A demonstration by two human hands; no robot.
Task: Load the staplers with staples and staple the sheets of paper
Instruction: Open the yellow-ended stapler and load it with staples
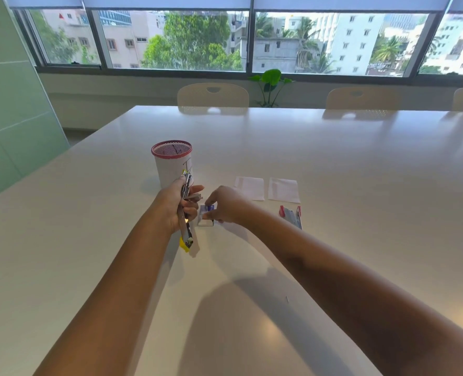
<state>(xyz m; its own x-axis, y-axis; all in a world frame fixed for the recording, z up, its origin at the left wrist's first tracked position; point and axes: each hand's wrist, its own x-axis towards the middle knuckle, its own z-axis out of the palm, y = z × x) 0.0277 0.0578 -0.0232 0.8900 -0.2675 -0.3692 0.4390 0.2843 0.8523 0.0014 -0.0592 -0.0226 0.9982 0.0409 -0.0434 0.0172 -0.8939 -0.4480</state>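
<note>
The left hand (177,204) grips an opened yellow metal stapler (186,213); the right hand (225,204) pinches a small white-and-blue staple box (206,216) just beside it, contents hidden.

A red-rimmed mesh cup (172,164) stands on the white table (333,164) (chairs (212,96) behind).

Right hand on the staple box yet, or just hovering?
Touching. Head view: the right hand has fingers curled onto the staple box on the table, no gap visible.

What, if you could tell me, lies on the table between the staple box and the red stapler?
In the head view, only the right hand at the staple box; beyond it, bare table up to the red stapler.
</note>
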